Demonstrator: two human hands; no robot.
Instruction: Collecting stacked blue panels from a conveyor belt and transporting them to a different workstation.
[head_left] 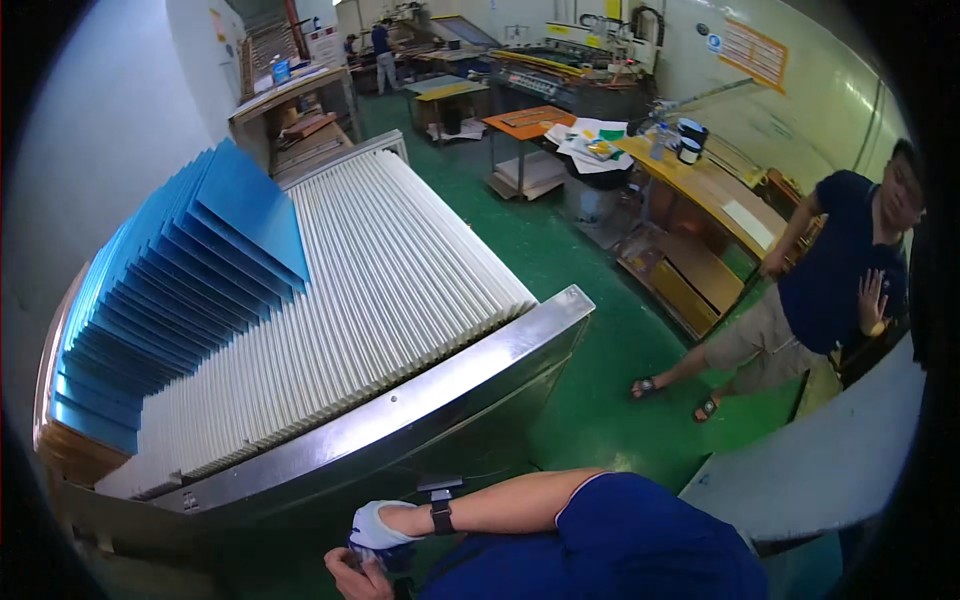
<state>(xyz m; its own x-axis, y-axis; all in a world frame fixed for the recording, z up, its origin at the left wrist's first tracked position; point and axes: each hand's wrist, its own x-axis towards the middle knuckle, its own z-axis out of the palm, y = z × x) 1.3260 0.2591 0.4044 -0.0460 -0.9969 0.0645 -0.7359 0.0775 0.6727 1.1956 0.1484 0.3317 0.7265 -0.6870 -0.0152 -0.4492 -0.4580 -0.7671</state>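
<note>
My right hand wears a white glove with dark blue parts. Its forearm comes in from the right, with a dark strap around the wrist. Just below it, at the lower edge, my bare left hand bends its fingers at the dark end of the glove and seems to pinch it. The right fingers are hidden. Beyond both hands stands a long metal-framed rack with rows of white ribs. Several thin blue panels lean upright between the ribs on its left side.
A person stands at the right, one hand raised, beside a yellow-edged workbench with containers. A pale panel or tabletop lies at lower right. An orange-topped table, machines and more people are farther back on the green floor.
</note>
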